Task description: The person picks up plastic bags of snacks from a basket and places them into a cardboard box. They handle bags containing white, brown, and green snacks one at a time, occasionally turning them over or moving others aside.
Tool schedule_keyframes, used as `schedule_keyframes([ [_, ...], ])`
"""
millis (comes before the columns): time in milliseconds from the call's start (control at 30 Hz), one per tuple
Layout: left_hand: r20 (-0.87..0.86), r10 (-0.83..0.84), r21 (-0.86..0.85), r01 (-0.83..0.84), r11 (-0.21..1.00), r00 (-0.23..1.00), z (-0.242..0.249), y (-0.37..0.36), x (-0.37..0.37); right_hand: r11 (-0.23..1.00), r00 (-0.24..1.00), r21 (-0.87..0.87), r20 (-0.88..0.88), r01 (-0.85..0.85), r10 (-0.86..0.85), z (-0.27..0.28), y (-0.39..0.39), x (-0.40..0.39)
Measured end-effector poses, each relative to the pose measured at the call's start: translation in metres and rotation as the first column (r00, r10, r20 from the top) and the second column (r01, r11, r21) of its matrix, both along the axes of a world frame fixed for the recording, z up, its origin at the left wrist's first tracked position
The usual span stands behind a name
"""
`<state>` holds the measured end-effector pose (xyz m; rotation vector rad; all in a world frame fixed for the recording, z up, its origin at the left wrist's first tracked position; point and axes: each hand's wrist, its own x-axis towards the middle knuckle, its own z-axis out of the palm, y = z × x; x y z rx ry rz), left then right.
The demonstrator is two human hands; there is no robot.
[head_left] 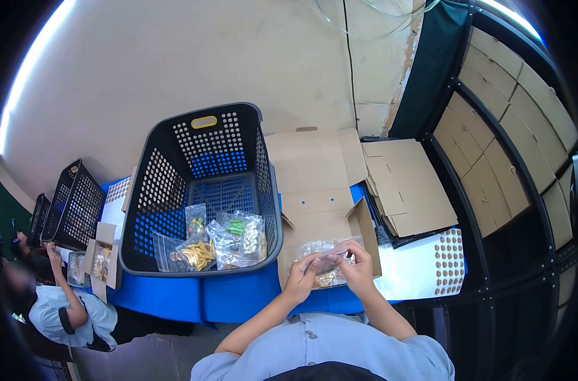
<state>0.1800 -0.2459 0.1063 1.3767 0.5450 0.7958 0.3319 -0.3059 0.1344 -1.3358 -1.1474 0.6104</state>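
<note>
My left hand (pixel 300 278) and my right hand (pixel 359 268) are both closed on a small clear plastic bag (pixel 328 259), one at each side of its top edge. What the bag contains is hard to make out. Below my hands stands an open cardboard box (pixel 370 238) with its lid folded back toward the wall. Several clear bags (pixel 321 246) lie inside it, partly hidden by my hands. To the left is a dark plastic basket (pixel 135 238) with bags of yellow sticks (pixel 199 254), white pieces (pixel 251 238) and green pieces (pixel 236 227).
Flat cardboard boxes (pixel 416 184) are stacked to the right, near a sheet of round stickers (pixel 449 261). A black rack (pixel 479 235) holds more cartons. At the left, a co-worker (pixel 73 311) works beside another open box (pixel 113 254) and basket (pixel 83 206).
</note>
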Motion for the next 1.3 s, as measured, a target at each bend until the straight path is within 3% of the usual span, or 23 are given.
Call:
schedule_keyframes([
  [100, 0.035, -0.025, 0.072, 0.022, 0.997, 0.999, 0.005, 0.006, -0.001, 0.992, 0.989, -0.089, -0.133, -0.085, 0.072, -0.021, 0.002, 0.013],
  [133, 0.061, -0.045, 0.086, 0.039, 0.996, 0.997, 0.005, 0.007, 0.0, 0.983, 0.96, -0.126, -0.261, -0.136, 0.099, -0.025, 0.001, 0.014],
  [267, -0.001, -0.018, 0.091, 0.018, 0.996, 1.0, -0.005, 0.012, -0.008, 0.982, 0.907, -0.08, -0.401, -0.173, 0.128, -0.033, 0.001, 0.009],
  [333, -0.053, -0.082, 0.174, 0.09, 0.981, 0.995, 0.002, 0.019, -0.018, 0.929, 0.862, -0.141, -0.441, -0.341, 0.25, -0.049, -0.008, 0.011],
  [367, -0.055, -0.083, 0.171, 0.092, 0.981, 0.995, 0.008, 0.017, -0.02, 0.93, 0.861, -0.142, -0.444, -0.34, 0.247, -0.054, -0.008, 0.013],
  [433, -0.133, 0.107, 0.538, -0.019, 0.843, 0.985, 0.031, 0.009, -0.025, 0.96, 0.919, -0.229, -0.388, -0.164, 0.064, -0.062, -0.004, 0.017],
  [467, -0.135, 0.109, 0.536, -0.02, 0.844, 0.985, 0.037, 0.003, -0.036, 0.983, 0.933, -0.171, -0.36, -0.062, -0.004, -0.072, 0.004, 0.021],
  [533, 0.092, 0.249, 0.746, -0.233, 0.625, 0.964, 0.045, -0.008, -0.066, 0.968, 0.93, -0.249, -0.36, -0.027, -0.067, -0.091, 0.02, 0.031],
  [600, 0.483, 0.279, 0.6, -0.545, 0.585, 0.83, 0.052, -0.01, -0.085, 0.931, 0.911, -0.362, -0.4, -0.054, -0.103, -0.119, 0.031, 0.036],
  [633, 0.501, 0.362, 0.649, -0.618, 0.444, 0.786, 0.063, -0.003, -0.094, 0.929, 0.909, -0.364, -0.405, -0.06, -0.1, -0.14, 0.036, 0.035],
  [733, 0.363, 0.606, 0.688, -0.642, 0.339, 0.708, 0.082, 0.018, -0.123, 0.827, 0.878, -0.5, -0.479, -0.257, -0.017, -0.211, 0.05, 0.03],
  [767, 0.366, 0.61, 0.689, -0.645, 0.33, 0.703, 0.088, 0.027, -0.129, 0.793, 0.968, -0.583, -0.249, -0.175, 0.031, -0.233, 0.055, 0.025],
  [800, 0.215, 0.696, 0.749, -0.573, 0.332, 0.685, 0.094, 0.036, -0.135, 0.765, 0.996, -0.64, -0.005, -0.072, 0.09, -0.243, 0.058, 0.021],
  [833, 0.062, 0.769, 0.797, -0.495, 0.346, 0.637, 0.099, 0.041, -0.137, 0.767, 0.995, -0.637, -0.003, -0.079, 0.1, -0.223, 0.056, 0.014],
  [867, 0.068, 0.775, 0.798, -0.501, 0.336, 0.628, 0.103, 0.045, -0.136, 0.747, 0.997, -0.663, 0.017, -0.045, 0.075, -0.202, 0.051, 0.008],
  [900, -0.081, 0.813, 0.855, -0.379, 0.354, 0.577, 0.104, 0.048, -0.133, 0.725, 0.998, -0.689, 0.038, -0.012, 0.052, -0.183, 0.05, 0.004],
  [933, -0.226, 0.837, 0.887, -0.25, 0.388, 0.498, 0.104, 0.047, -0.132, 0.825, 0.936, -0.547, 0.345, 0.141, 0.068, -0.196, 0.048, 0.005],
  [967, -0.223, 0.844, 0.888, -0.255, 0.383, 0.488, 0.1, 0.044, -0.133, 0.828, 0.935, -0.545, 0.346, 0.133, 0.078, -0.192, 0.049, 0.006],
  [1033, -0.48, 0.769, 0.842, -0.024, 0.539, 0.421, 0.092, 0.035, -0.135, 0.85, 0.938, -0.493, 0.348, 0.185, -0.003, -0.177, 0.053, 0.006],
  [1067, -0.432, 0.8, 0.874, -0.025, 0.485, 0.416, 0.09, 0.03, -0.132, 0.884, 0.933, -0.421, 0.358, 0.204, -0.044, -0.17, 0.056, 0.007],
  [1100, -0.435, 0.802, 0.871, -0.035, 0.49, 0.409, 0.088, 0.026, -0.135, 0.884, 0.931, -0.426, 0.363, 0.195, -0.031, -0.158, 0.06, 0.008],
  [1167, -0.528, 0.743, 0.821, 0.023, 0.571, 0.412, 0.086, 0.019, -0.138, 0.955, 0.965, -0.217, 0.212, 0.201, -0.155, -0.129, 0.071, 0.013],
  [1300, -0.517, 0.745, 0.833, 0.046, 0.552, 0.422, 0.081, -0.007, -0.145, 0.984, 0.98, -0.063, 0.119, 0.167, -0.158, -0.033, 0.08, -0.001],
])
